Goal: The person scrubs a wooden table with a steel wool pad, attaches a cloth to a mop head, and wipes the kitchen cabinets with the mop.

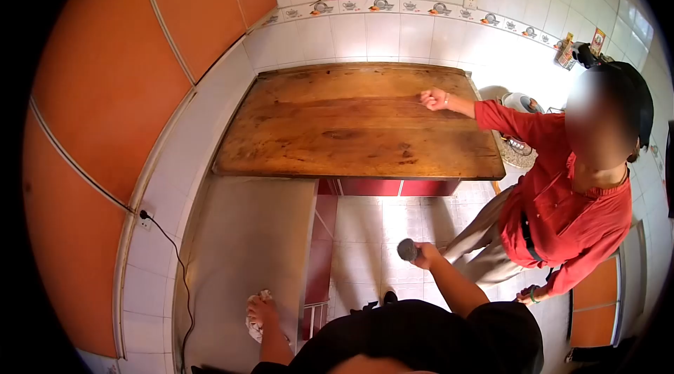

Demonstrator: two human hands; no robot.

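Note:
My left hand (262, 312) is closed on a crumpled whitish cloth (253, 328), which rests on the grey countertop (242, 247) at the lower left. In front of my body, over the floor, my right hand (425, 256) grips a round, dark grey scrubber (406, 250) with a rough surface. Beyond both hands lies a large wooden board (351, 114) with dark stains, touched by neither of them.
A person in a red shirt (562, 191) stands at the right, one hand (434, 99) over the board. A black cord (184, 268) runs from a wall socket along the counter's left side. A whitish appliance (519, 101) stands beyond the board's right end. Orange cabinets (105, 72) line the left.

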